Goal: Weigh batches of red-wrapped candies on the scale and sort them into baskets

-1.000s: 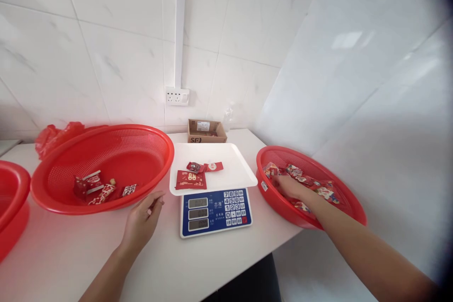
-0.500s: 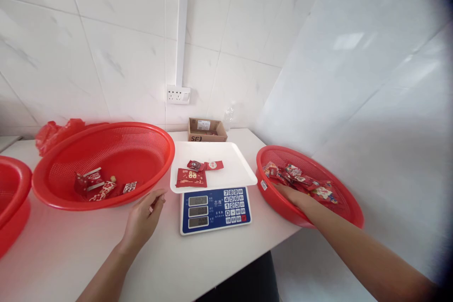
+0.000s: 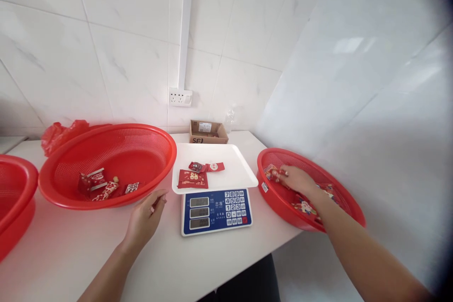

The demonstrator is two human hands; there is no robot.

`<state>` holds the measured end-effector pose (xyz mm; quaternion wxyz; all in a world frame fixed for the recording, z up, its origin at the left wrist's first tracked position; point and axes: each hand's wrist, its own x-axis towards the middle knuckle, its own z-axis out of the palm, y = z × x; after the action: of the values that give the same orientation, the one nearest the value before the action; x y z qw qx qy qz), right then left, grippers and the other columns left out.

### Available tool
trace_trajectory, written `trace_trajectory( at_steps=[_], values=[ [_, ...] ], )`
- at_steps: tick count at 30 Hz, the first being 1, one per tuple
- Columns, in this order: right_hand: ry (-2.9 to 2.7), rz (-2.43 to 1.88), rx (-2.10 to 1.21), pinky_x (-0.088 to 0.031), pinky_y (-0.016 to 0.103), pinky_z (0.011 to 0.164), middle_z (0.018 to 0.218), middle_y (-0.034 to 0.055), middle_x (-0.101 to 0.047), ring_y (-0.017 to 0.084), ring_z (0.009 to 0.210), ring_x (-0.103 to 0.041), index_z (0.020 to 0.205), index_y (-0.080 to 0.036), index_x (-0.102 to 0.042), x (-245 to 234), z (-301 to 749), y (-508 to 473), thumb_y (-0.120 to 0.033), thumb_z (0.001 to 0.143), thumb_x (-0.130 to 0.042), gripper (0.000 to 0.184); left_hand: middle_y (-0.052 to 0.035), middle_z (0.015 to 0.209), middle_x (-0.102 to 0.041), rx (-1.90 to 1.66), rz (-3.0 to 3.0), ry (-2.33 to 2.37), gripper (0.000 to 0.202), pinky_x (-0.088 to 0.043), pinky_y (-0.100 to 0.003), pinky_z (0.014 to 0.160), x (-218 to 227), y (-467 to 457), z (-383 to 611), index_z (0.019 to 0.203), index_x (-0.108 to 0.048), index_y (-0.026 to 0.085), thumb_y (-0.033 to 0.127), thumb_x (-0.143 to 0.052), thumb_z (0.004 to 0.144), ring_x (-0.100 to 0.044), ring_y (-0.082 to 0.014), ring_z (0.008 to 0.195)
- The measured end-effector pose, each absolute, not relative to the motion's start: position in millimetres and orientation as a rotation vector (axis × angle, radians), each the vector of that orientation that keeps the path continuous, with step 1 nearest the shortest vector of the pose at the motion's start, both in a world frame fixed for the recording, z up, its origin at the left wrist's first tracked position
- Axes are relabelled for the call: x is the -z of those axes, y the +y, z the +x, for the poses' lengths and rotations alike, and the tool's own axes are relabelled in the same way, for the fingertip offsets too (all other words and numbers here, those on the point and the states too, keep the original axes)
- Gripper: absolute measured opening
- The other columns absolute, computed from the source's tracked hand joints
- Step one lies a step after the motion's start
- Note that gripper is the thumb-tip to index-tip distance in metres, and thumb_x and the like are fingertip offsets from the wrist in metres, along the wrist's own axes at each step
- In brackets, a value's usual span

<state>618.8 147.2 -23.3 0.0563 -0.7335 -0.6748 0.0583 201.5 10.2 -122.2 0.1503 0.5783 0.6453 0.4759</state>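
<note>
My right hand (image 3: 297, 180) reaches into the right red basket (image 3: 283, 207), its fingers pinched on a small red-wrapped candy (image 3: 282, 171). More colourful packets (image 3: 304, 206) lie under and around it. Loosely curled, my left hand (image 3: 145, 214) hovers by the left red basket's front rim, with nothing visible in its fingers. The white tray (image 3: 235, 167) of the digital scale (image 3: 216, 211) carries a flat red packet (image 3: 193, 179), a small dark-and-red candy (image 3: 196, 166) and a red wrapper with a round white label (image 3: 214, 167).
Several red and white packets (image 3: 101, 188) lie in the left red basket (image 3: 141, 127). Part of another red basket (image 3: 17, 165) shows at the far left. Behind the scale stand a cardboard box (image 3: 208, 139) and a clear bottle (image 3: 230, 120). A wall bounds the right side.
My right hand has risen from deep among the packets and moved farther back in the basket, now pinching a red-wrapped candy. My left hand has hardly moved; the view has shifted slightly.
</note>
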Motion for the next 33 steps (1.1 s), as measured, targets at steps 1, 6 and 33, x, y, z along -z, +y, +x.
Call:
trace_trajectory(
  at_steps=[1,6,33],
  values=[
    [-2.014,-2.202,-0.090,-0.043,0.036,0.075,0.095,0.0131,-0.067,0.028,0.091,-0.061,0.089,-0.021,-0.064,12.0,616.1,149.7,-0.043,0.084,-0.047,0.028,-0.0025,0.071,-0.070,-1.365,1.666,1.853,0.032,-0.049,-0.024,0.056,121.7,9.9,201.8,0.091,-0.064,0.020,0.045,-0.046,0.079,-0.064,-0.0154,0.063],
    [-1.924,-1.847,-0.274,-0.044,0.027,0.073,0.096,0.0049,-0.069,0.020,0.089,-0.062,0.091,-0.022,-0.060,-26.7,561.4,142.2,-0.038,0.084,-0.049,0.021,-0.0026,0.073,-0.070,-1.353,1.695,1.848,0.031,-0.050,-0.024,0.057,121.4,9.1,201.0,0.092,-0.063,0.021,0.044,-0.047,0.080,-0.065,-0.0160,0.065],
    [-2.192,-1.497,-0.605,-0.047,0.026,0.069,0.099,0.0040,-0.067,0.011,0.065,-0.063,0.115,-0.021,-0.056,-5.2,438.4,166.9,-0.038,0.085,-0.052,0.035,-0.0011,0.074,-0.070,-1.370,1.666,1.875,0.029,-0.049,-0.023,0.058,123.5,10.1,197.5,0.091,-0.063,0.022,0.043,-0.045,0.081,-0.065,-0.0152,0.066]
  ],
)
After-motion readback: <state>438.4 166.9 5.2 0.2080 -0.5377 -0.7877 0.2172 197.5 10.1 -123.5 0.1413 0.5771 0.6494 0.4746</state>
